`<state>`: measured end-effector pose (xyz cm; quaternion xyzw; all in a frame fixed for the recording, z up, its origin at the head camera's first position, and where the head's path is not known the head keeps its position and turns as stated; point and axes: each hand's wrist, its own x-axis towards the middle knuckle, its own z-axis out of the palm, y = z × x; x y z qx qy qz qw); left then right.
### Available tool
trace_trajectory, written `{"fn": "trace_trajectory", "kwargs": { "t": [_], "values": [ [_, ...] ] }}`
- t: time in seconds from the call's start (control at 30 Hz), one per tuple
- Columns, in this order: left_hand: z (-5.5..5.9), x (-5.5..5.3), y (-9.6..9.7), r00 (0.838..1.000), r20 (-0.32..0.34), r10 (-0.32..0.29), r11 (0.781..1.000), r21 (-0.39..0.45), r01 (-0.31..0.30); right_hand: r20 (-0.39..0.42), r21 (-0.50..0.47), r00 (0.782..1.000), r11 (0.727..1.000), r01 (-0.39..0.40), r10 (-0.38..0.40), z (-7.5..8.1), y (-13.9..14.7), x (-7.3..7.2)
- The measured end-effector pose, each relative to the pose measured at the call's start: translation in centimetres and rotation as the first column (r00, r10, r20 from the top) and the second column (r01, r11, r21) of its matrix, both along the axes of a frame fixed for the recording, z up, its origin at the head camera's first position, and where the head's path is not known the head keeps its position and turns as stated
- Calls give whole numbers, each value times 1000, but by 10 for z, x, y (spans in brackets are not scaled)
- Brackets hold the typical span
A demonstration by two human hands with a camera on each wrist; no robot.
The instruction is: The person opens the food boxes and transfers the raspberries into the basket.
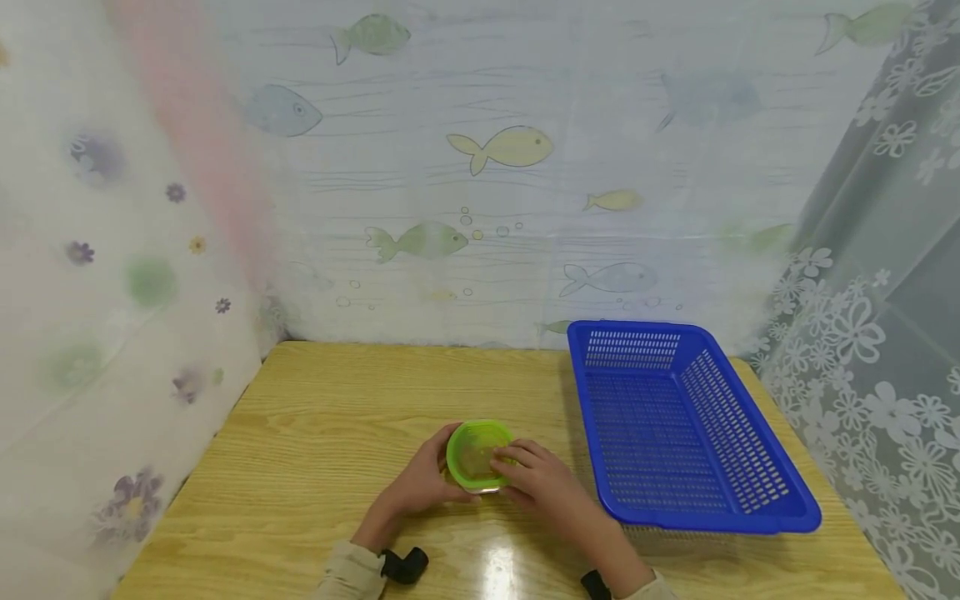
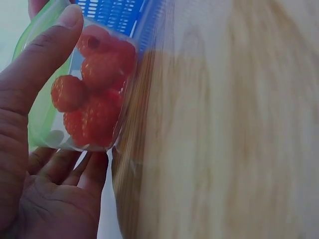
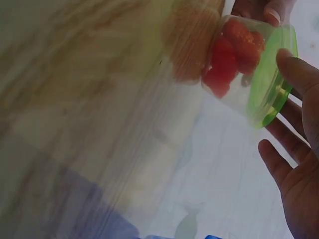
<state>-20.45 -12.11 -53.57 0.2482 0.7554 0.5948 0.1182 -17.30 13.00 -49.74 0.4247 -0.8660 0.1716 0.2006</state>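
Observation:
A small clear tub (image 2: 59,135) with a green lid (image 1: 468,460) stands on the wooden table in front of me. Through its wall show several raspberries (image 2: 102,69). My left hand (image 1: 426,479) grips the tub from the left, its thumb along the near side and its fingers round the far side. On the right, my right hand (image 1: 543,485) reaches over the lid and its fingertips touch the top. The right wrist view shows its thumb at the lid's rim and its other fingers spread loosely. The lid covers the tub's top.
A blue plastic basket (image 1: 600,467) with slotted walls stands on the table's right side, close to my right forearm. Behind the wooden table (image 1: 337,392) hangs a fish-patterned curtain (image 1: 420,192), with flowered curtains at both sides.

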Motion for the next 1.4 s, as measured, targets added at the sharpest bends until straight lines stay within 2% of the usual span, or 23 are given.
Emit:
{"fn": "trace_trajectory", "kwargs": {
  "t": [0.23,0.53,0.9,1.03,1.17,1.4],
  "values": [
    [-5,1,2,1000,-15,24,1000,6,-24,-61,26,998,1000,-1,2,-3,2,0],
    [-7,2,1,1000,9,28,999,24,-28,-149,81,989,997,-6,18,-2,3,0],
    [-5,1,0,1000,5,-3,1000,23,3,-171,56,979,993,-102,111,-2,1,-4],
    [-5,1,-1,1000,-1,-15,1000,27,15,-116,56,989,994,-90,96,-1,1,-2],
    [-6,1,-1,1000,-10,-23,999,28,23,0,56,999,997,-46,46,0,1,0],
    [-7,0,-2,999,-10,-31,999,39,32,151,68,988,998,2,-13,2,1,2]
  ]
}}
